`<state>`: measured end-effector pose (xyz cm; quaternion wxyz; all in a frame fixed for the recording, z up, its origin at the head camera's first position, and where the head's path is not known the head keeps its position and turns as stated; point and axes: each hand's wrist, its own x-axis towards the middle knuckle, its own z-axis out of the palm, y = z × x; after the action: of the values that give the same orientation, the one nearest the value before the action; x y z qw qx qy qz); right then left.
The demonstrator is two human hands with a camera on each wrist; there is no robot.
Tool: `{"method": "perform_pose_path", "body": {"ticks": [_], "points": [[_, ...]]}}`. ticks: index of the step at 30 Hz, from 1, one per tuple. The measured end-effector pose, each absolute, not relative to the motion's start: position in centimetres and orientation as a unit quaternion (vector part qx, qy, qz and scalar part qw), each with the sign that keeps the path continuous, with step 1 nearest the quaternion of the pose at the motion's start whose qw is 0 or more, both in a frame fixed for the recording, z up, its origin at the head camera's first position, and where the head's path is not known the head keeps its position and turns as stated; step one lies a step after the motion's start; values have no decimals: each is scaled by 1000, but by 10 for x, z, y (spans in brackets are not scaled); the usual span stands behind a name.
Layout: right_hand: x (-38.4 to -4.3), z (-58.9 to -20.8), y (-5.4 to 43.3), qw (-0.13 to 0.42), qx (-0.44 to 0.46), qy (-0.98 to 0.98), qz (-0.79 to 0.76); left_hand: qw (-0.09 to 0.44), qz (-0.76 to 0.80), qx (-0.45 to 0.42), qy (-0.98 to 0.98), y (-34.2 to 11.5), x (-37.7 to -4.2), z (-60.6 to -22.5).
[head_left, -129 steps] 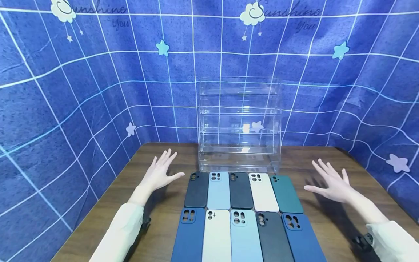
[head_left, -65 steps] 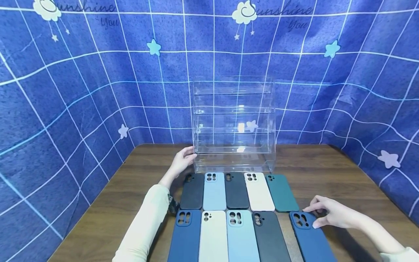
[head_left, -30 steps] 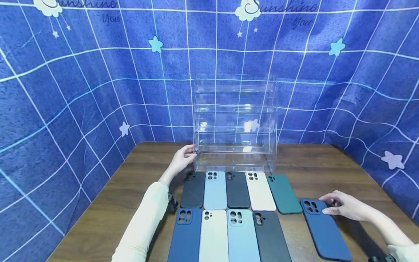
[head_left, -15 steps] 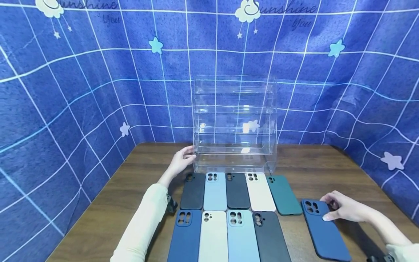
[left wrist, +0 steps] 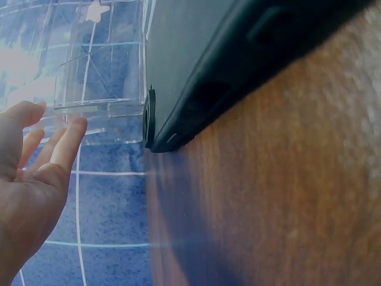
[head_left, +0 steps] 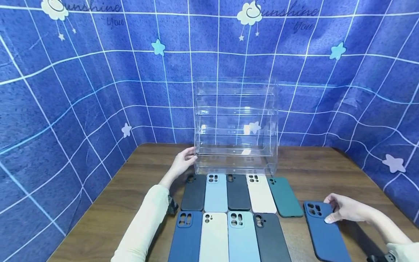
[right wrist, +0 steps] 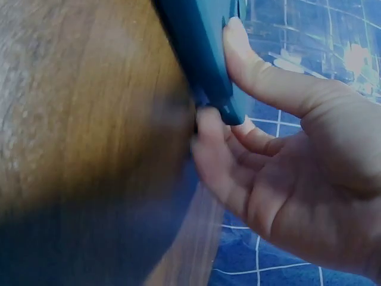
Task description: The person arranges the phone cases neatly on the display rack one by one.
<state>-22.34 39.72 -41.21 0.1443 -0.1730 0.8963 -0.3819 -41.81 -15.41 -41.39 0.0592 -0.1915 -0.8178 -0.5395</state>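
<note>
Brown wooden surface (head_left: pixel 327 171) walled in by blue grid-patterned cloth backdrop (head_left: pixel 82 91).
The dark blue rectangular silicone phone case (head_left: pixel 324 233) runs off the bottom edge; right hand (head_left: pixel 347 210) pinches its upper right edge, thumb on top, fingers curled beneath. Left hand (head_left: pixel 181 163), fingers straight, touches the clear acrylic tiered rack (head_left: pixel 235 127) beside it.

I read "Sunshine" in dark script, with a smaller "You" beneath it, printed twice on the blue backdrop (head_left: pixel 98 91): once beside the left cloud (head_left: pixel 55 9) and once beside the centre cloud (head_left: pixel 250 14). I found no other legible markings.
</note>
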Motion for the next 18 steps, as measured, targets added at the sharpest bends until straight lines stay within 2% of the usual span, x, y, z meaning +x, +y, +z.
{"method": "perform_pose_path", "body": {"ticks": [4,9,14,18], "points": [[-226,-411,397,137,-144,891,-408,56,-543,-180,-818,-153,-419,-413],[-231,-413,400,94,-117,899,-410,60,-542,-173,-820,-151,-423,-412],[-234,-412,405,74,-137,886,-438,78,-539,-168,-822,-149,-425,-411],[-235,-403,406,78,-137,866,-474,88,-567,-148,-805,-147,-424,-409]]}}
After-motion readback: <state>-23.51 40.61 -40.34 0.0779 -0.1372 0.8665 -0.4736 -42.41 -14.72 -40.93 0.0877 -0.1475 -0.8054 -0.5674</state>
